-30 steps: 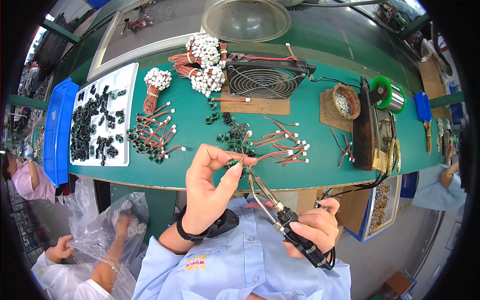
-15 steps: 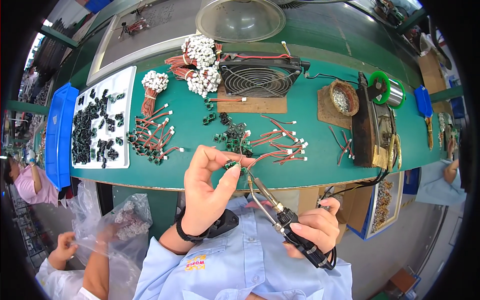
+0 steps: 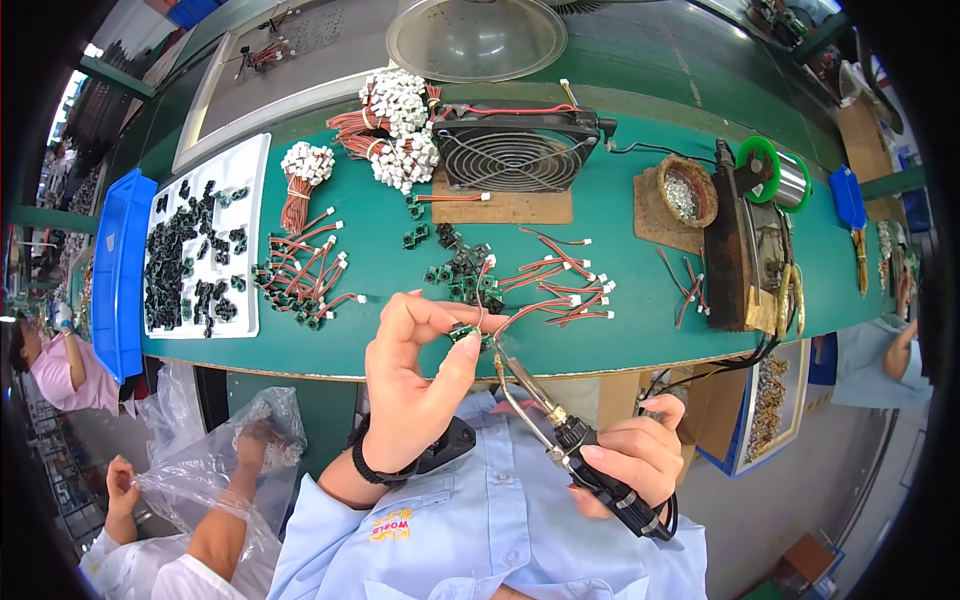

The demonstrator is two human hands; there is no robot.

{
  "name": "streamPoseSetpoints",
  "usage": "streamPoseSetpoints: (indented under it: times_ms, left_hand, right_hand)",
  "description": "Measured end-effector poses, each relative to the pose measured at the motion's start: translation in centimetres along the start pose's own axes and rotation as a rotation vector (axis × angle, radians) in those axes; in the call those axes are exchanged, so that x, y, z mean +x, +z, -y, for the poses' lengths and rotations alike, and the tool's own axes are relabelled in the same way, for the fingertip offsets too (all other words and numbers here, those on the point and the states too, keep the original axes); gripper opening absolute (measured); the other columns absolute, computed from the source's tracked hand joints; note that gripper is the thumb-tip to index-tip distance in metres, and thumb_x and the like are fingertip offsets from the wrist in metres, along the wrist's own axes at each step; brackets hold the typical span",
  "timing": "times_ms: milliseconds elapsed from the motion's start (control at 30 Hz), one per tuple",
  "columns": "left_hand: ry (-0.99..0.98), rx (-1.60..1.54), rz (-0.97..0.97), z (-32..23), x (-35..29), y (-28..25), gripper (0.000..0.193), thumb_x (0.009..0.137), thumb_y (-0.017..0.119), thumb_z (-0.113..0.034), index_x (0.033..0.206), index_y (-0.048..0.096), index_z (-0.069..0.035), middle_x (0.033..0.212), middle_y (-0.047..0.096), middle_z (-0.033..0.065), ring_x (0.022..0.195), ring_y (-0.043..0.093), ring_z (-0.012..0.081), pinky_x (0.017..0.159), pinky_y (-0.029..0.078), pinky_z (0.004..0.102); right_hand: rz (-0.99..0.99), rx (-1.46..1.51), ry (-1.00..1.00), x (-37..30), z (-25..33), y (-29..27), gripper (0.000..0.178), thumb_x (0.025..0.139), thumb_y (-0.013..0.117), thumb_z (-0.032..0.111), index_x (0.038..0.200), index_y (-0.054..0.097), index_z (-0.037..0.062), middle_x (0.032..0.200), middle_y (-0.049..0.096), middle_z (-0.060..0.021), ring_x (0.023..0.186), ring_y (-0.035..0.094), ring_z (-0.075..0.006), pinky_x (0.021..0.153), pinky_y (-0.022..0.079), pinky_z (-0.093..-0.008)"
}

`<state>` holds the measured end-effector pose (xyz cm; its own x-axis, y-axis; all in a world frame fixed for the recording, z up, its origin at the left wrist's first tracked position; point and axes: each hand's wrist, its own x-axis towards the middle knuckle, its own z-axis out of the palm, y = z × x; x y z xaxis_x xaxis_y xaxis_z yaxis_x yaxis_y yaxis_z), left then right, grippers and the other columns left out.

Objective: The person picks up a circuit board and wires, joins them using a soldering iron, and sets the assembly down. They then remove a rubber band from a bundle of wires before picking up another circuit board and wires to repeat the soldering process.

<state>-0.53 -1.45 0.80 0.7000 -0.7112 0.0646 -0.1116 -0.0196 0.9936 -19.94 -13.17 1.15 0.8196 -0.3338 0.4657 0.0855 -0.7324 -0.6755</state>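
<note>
My left hand (image 3: 415, 375) pinches a small green circuit board (image 3: 461, 332) between thumb and fingers, near the bench's front edge. A red-and-white wire lead (image 3: 505, 321) runs to the board, its far end hidden behind my fingers. My right hand (image 3: 640, 460) is wrapped round the black handle of a soldering iron (image 3: 580, 440) with a thin metal feed tube (image 3: 520, 408) alongside. The iron's tip meets the board's right end, or stands very close to it. Just beyond lie loose dark boards (image 3: 468, 268) and several wired leads (image 3: 565, 290).
A black fan (image 3: 515, 155) stands at the back, beside bundled white-plug leads (image 3: 402, 105). On the left are a white tray (image 3: 252, 200) of black parts and a blue bin (image 3: 118, 270). A solder spool (image 3: 790, 182) and a round pot (image 3: 684, 195) sit right. A co-worker handles a plastic bag (image 3: 205, 460).
My hands, the board and the iron hold nearly the same place. At lower left, the co-worker's arm has reached further into the plastic bag.
</note>
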Motion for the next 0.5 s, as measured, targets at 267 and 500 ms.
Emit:
streamPoseSetpoints:
  times_ms: [267, 500]
  left_hand:
    - [0.011, 0.013, 0.001, -0.2, 0.2, -0.1, 0.018, 0.084, 0.056, -0.012, 0.089, 0.04, -0.006, 0.091, 0.066, 0.015, 0.091, 0.06, 0.0185, 0.104, 0.017, 0.0411]
    - [-0.145, -0.318, -0.003, -1.0, 0.5, -0.3, 0.015, 0.084, 0.054, -0.014, 0.089, 0.042, -0.006, 0.088, 0.065, 0.0151, 0.087, 0.059, 0.0195, 0.098, 0.027, 0.039]
  right_hand:
    - [-0.003, 0.003, 0.0, 0.1, 0.0, -0.1, 0.043, 0.053, 0.078, 0.022, 0.093, 0.066, 0.0145, 0.073, 0.06, 0.0019, 0.063, 0.059, -0.0122, 0.082, 0.032, -0.0348]
    - [-0.162, -0.068, -0.038, -0.4, -1.6, -1.4, 0.039, 0.068, 0.071, 0.028, 0.099, 0.059, 0.0065, 0.071, 0.056, -0.0048, 0.067, 0.055, -0.0141, 0.082, 0.035, -0.0394]
